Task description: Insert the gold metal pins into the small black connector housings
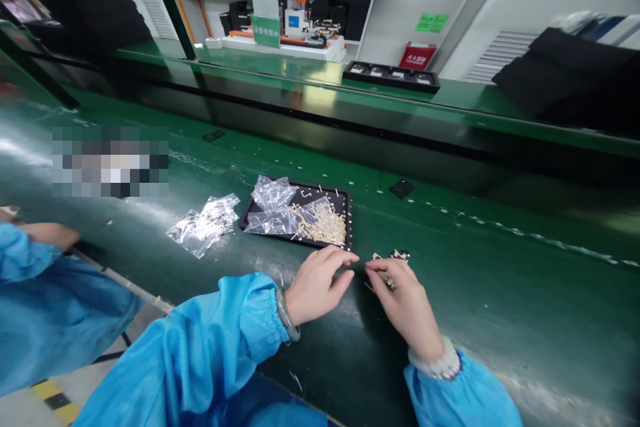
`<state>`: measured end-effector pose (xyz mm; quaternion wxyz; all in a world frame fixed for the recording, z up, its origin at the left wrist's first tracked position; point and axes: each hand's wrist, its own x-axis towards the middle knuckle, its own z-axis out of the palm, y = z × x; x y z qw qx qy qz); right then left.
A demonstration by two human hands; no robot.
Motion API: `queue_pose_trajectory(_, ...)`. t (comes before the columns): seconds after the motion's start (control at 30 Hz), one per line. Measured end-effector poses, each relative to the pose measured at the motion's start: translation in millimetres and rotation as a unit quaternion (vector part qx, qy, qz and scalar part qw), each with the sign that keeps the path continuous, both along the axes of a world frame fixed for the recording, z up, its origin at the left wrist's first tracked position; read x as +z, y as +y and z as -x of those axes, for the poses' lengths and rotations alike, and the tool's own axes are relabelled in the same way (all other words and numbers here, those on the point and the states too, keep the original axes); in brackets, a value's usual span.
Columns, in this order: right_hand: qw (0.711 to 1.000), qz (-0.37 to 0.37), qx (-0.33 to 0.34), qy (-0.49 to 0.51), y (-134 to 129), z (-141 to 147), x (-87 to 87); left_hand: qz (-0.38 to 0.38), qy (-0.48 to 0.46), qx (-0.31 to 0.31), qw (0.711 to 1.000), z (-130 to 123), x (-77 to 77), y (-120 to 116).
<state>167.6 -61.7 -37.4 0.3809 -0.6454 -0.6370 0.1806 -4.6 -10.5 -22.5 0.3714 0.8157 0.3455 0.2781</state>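
My left hand (320, 283) is just below the right end of a black tray (286, 235), its thumb and fingers apart with nothing between them. To its right, my right hand (406, 303) has its thumb and index finger pinched together; whatever is between the tips is too small to name. Partly hidden behind that hand lies a small group of beige and black parts (400, 255) on the green table. Inside the tray are a heap of small beige strips (327, 227) and clear plastic bags (273, 193).
More clear bags (204, 223) lie left of the tray. Small black pieces (401, 188) rest farther back. A raised shelf (310, 90) runs behind, carrying a black compartment tray (391, 77). At the far left a person's blue sleeve (25, 253) reaches over the table edge.
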Motion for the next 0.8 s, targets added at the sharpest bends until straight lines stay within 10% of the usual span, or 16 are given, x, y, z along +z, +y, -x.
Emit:
queue_pose_trajectory(0.13, 0.925, 0.087, -0.048, 0.368, -1.9, 11.8, 8.2, 0.182, -0.118, 0.012, 0.976, -6.8, -1.3, -7.6)
queue_pose_trajectory(0.3, 0.834, 0.132, -0.044, 0.534, -4.8, 33.4, 14.2, 0.168, -0.178, 0.023, 0.969, -9.1, 0.2, -10.5)
queue_pose_trajectory(0.63, 0.973, 0.086, -0.029, 0.214, -5.0, 20.1, 17.6, -0.007, -0.076, -0.002, 0.997, 3.4, 8.8, -0.4)
queue_pose_trajectory(0.8, 0.995, -0.026, -0.015, 0.098, 12.8, 24.8, 29.9, 0.081, -0.151, 0.055, 0.984, 3.3, 8.7, 3.4)
